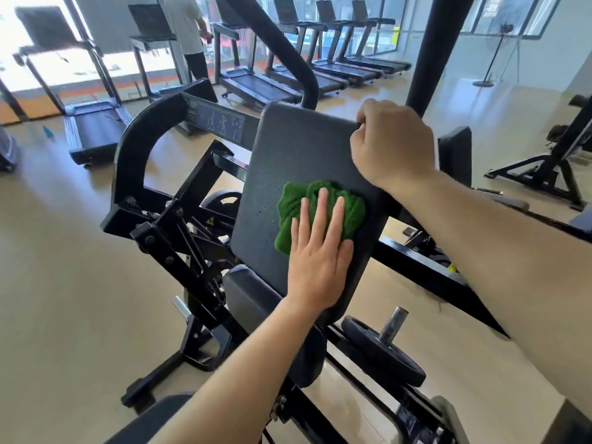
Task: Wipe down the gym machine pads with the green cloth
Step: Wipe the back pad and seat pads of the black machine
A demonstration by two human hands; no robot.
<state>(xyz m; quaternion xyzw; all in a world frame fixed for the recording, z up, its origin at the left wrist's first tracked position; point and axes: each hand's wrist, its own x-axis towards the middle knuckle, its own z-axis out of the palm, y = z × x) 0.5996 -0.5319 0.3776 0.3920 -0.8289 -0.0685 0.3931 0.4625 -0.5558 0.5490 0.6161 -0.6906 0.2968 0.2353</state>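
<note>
A dark grey back pad (282, 161) of a black gym machine stands tilted in the middle of the head view. The crumpled green cloth (294, 203) lies against its lower right part. My left hand (320, 251) presses flat on the cloth, fingers spread and pointing up. My right hand (390, 145) grips the pad's upper right corner, fingers curled over the edge. A smaller seat pad (253, 290) sits below the back pad, partly hidden by my left forearm.
The machine's black frame (166, 232) spreads left and below, with a weight plate (381, 350) on a peg at the lower right. Several treadmills (256, 88) line the windows behind. A person (189, 30) stands at the back. Another machine (551, 161) stands right.
</note>
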